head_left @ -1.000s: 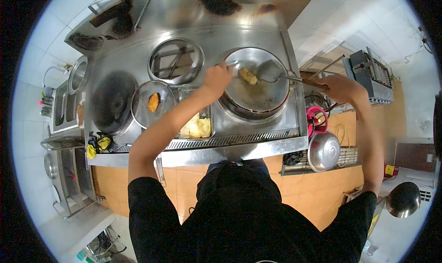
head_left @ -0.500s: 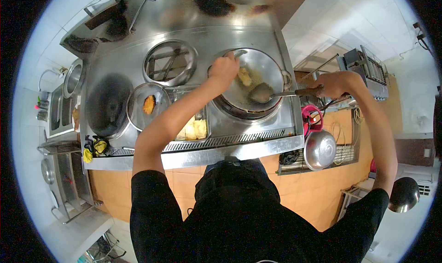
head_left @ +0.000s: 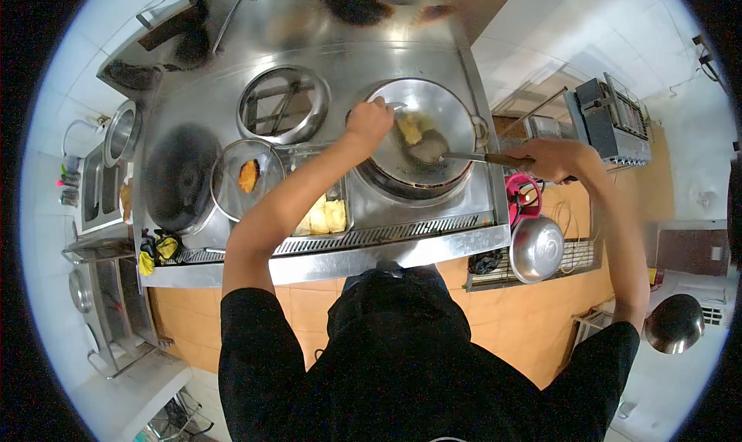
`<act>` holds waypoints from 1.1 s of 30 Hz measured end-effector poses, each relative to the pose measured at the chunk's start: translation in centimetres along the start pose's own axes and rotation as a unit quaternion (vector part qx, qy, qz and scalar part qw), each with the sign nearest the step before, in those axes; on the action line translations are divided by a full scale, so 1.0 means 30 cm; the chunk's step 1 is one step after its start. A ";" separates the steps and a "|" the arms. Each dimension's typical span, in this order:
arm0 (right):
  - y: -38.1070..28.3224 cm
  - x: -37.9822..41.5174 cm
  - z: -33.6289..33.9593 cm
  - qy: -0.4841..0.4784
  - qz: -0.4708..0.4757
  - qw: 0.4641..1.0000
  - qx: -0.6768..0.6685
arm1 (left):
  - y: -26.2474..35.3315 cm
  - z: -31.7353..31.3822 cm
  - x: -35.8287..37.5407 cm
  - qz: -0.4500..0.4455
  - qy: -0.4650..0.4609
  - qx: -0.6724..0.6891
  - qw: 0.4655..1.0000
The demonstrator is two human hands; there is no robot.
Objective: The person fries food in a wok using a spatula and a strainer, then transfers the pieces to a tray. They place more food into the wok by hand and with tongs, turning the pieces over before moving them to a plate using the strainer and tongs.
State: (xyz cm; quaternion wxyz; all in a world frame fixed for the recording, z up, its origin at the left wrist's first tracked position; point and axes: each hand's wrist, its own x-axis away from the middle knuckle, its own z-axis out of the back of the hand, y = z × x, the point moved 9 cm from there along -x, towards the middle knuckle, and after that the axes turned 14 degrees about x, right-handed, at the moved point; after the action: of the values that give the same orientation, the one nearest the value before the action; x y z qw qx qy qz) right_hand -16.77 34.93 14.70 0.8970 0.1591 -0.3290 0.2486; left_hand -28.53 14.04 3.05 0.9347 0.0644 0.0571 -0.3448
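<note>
Over the left rim of a round two-handled metal pan (head_left: 450, 102), my left hand (head_left: 371, 120) is closed on a short metal utensil (head_left: 396, 105); my fingers hide most of it. A pale yellow piece of food (head_left: 410, 129) lies in the oil near that utensil's tip. From the right, my right hand (head_left: 555, 160) grips the wooden handle of a metal spatula (head_left: 467, 157). Its head is down in the oil, right beside the food.
Left of the pan, a browned piece of food (head_left: 249, 176) rests on a round strainer (head_left: 222, 193). Yellow slabs (head_left: 328, 216) fill part of a tray. Behind sits an uncovered burner ring (head_left: 321, 117); a dark wok (head_left: 182, 175) is farther left. A pink basket (head_left: 533, 201) stands right of the stove.
My left hand has shifted slightly left and down with the utensil. The spatula's head has moved left and lower into the oil, closer to the food; my right hand has moved slightly left and down.
</note>
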 end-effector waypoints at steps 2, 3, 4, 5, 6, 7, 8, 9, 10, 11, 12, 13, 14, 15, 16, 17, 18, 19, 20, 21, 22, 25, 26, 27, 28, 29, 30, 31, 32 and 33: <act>-0.016 0.048 0.025 0.004 -0.064 0.990 -0.128 | 0.000 0.000 -0.002 0.000 -0.006 -0.004 1.000; -0.018 0.043 -0.001 0.004 -0.066 0.989 -0.129 | 0.001 0.003 -0.002 -0.002 -0.005 -0.004 1.000; -0.009 0.023 -0.059 -0.011 -0.078 0.991 -0.106 | 0.004 -0.002 0.000 -0.010 -0.016 -0.004 1.000; -0.001 0.007 -0.118 -0.026 -0.089 0.992 -0.082 | 0.007 -0.006 0.001 -0.017 -0.028 -0.004 0.999; -0.003 -0.002 -0.165 -0.026 -0.090 0.992 -0.081 | 0.005 -0.002 0.001 -0.017 -0.027 -0.003 1.000; -0.005 -0.007 -0.186 0.020 -0.095 0.991 -0.092 | 0.002 0.002 0.004 -0.018 -0.028 0.014 0.999; -0.011 -0.005 -0.196 0.065 -0.098 0.988 -0.102 | -0.003 0.004 0.010 -0.018 -0.030 0.031 0.999; -0.022 0.000 -0.224 0.057 -0.102 0.984 -0.132 | -0.008 0.007 0.016 -0.013 -0.030 0.031 0.999; -0.040 0.002 -0.258 0.058 -0.099 0.985 -0.129 | -0.016 0.012 0.019 0.002 -0.026 0.030 0.999; -0.058 0.008 -0.270 0.115 -0.084 0.974 -0.176 | -0.027 0.019 0.021 0.016 -0.023 0.028 0.999; -0.075 0.020 -0.282 0.172 -0.069 0.957 -0.221 | -0.038 0.019 0.021 0.018 -0.021 0.027 0.999; -0.093 0.023 -0.319 0.174 -0.068 0.958 -0.219 | -0.059 0.031 0.018 0.030 0.001 0.026 0.999; -0.096 0.029 -0.359 0.176 -0.088 0.949 -0.247 | -0.079 0.042 0.017 0.043 0.023 0.025 0.999; -0.099 0.038 -0.393 0.176 -0.107 0.939 -0.275 | -0.091 0.046 0.021 0.046 0.024 0.025 0.998; -0.122 0.042 -0.406 0.176 -0.105 0.940 -0.273 | -0.105 0.058 0.028 0.054 0.032 0.026 0.998; -0.136 0.052 -0.406 0.204 -0.122 0.930 -0.281 | -0.118 0.068 0.036 0.060 0.039 0.027 0.997; -0.144 0.065 -0.413 0.232 -0.140 0.918 -0.290 | -0.125 0.080 0.045 0.060 0.038 0.026 0.997; -0.135 0.064 -0.464 0.206 -0.185 0.922 -0.270 | -0.132 0.092 0.052 0.062 0.037 0.041 0.997; -0.151 0.061 -0.483 0.206 -0.185 0.922 -0.272 | -0.136 0.103 0.056 0.062 0.035 0.056 0.996; -0.158 0.069 -0.489 0.227 -0.211 0.913 -0.264 | -0.132 0.125 0.062 0.060 0.033 0.056 0.996; -0.164 0.077 -0.499 0.249 -0.236 0.904 -0.255 | -0.133 0.153 0.069 0.070 0.041 0.069 0.994; -0.213 0.077 -0.506 0.232 -0.290 0.898 -0.236 | -0.139 0.212 0.086 0.097 0.058 0.091 0.989; -0.231 0.079 -0.498 0.226 -0.309 0.894 -0.233 | -0.149 0.221 0.093 0.114 0.067 0.099 0.986; -0.247 0.083 -0.501 0.254 -0.306 0.883 -0.250 | -0.155 0.220 0.096 0.114 0.066 0.099 0.986; -0.264 0.075 -0.507 0.253 -0.305 0.883 -0.251 | -0.170 0.220 0.101 0.124 0.069 0.113 0.983; -0.280 0.070 -0.509 0.261 -0.305 0.877 -0.264 | -0.181 0.218 0.108 0.133 0.072 0.127 0.980; -0.296 0.067 -0.513 0.270 -0.306 0.870 -0.277 | -0.179 0.223 0.116 0.133 0.070 0.127 0.980; -0.312 0.063 -0.526 0.260 -0.310 0.871 -0.278 | -0.179 0.238 0.125 0.134 0.082 0.130 0.979; -0.321 0.055 -0.536 0.260 -0.310 0.871 -0.279 | -0.177 0.253 0.135 0.135 0.096 0.133 0.977; -0.333 0.046 -0.534 0.267 -0.304 0.869 -0.285 | -0.169 0.258 0.149 0.135 0.095 0.133 0.977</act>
State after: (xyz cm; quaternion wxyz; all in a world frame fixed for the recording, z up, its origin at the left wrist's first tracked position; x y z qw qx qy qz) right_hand -2.15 34.35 2.67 0.9883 -0.0836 -0.0688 -0.1074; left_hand -27.99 6.13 9.59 0.9461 0.2276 0.0900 -0.2120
